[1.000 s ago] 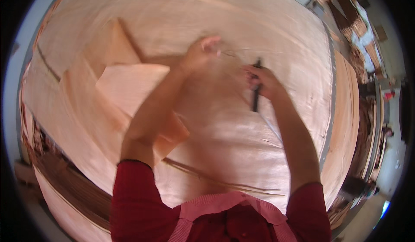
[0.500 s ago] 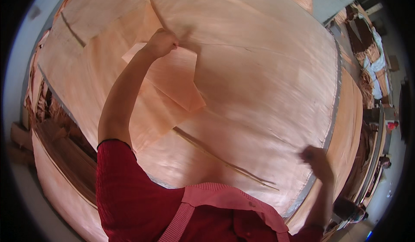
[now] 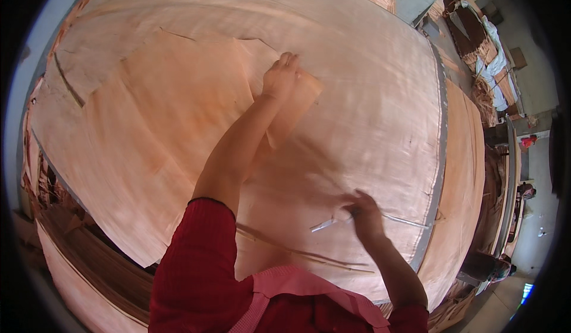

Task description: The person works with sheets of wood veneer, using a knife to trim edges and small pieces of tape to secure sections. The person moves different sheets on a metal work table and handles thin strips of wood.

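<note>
A large, pale reddish sheet of wood veneer [image 3: 380, 113] spreads in front of me. On its left part lies a smaller, more orange piece of veneer [image 3: 160, 107]. My left hand [image 3: 281, 78] is closed on the right edge of this piece, which lifts and bends beneath the fingers. My right hand [image 3: 364, 214] is nearer to me, its fingers curled round a narrow whitish strip [image 3: 324, 223] whose material I cannot make out. Shiny pale lengths show on both sides of that hand. A thin wooden sliver [image 3: 309, 255] lies just in front of my body.
Stacked veneer edges [image 3: 89, 255] sit lower left. A grey band [image 3: 439, 154] runs along the sheet's right side, with another orange veneer layer [image 3: 461, 172] beyond it. Torn veneer and white plastic [image 3: 496, 65] lie at the far right. A dark split [image 3: 68, 80] marks the left.
My left hand has moved right and slightly down, and the lifted veneer flap with it. My right hand has come left from the sheet's right edge; the whitish strip now shows at it.
</note>
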A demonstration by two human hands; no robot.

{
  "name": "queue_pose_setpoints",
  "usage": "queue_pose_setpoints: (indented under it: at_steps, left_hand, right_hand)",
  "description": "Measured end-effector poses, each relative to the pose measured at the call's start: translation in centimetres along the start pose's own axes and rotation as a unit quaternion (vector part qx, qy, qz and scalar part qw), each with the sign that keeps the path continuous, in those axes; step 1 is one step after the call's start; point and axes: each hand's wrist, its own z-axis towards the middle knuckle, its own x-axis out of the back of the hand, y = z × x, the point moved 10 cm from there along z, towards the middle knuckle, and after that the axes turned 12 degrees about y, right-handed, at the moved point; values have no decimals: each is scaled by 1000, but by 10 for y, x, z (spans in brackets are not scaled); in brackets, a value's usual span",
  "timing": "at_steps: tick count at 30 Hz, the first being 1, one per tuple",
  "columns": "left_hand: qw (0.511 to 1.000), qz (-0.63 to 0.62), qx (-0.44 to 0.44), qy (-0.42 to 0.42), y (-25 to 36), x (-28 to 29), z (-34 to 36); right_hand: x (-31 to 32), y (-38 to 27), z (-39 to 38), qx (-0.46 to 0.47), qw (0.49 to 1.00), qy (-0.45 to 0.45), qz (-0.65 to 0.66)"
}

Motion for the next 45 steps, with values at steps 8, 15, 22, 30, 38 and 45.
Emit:
queue_pose_setpoints:
  at_steps: [8,15,22,30,38,45]
  left_hand:
    - [982,-8,30,-185,-33,-26,-2]
    - [993,-72,3,91,-49,21,1]
    - [999,-4,-45,-24,-41,-3,-2]
    - [994,44,38,-93,-42,-2,-10]
    - [986,80,27,-141,-23,2,-10]
    - [992,25,86,-94,-33,8,-8]
  right_hand:
    - [-63,-39,168,-125,964,-86,216]
    - [-126,-85,238,37,996,-47,-72]
    - [-154,-91,271,30,978,45,-201]
    - [-124,-68,226,94,936,-73,-331]
    - [-60,-32,239,259,946,-62,-182]
    - [-104,-102,261,160,958,-79,-226]
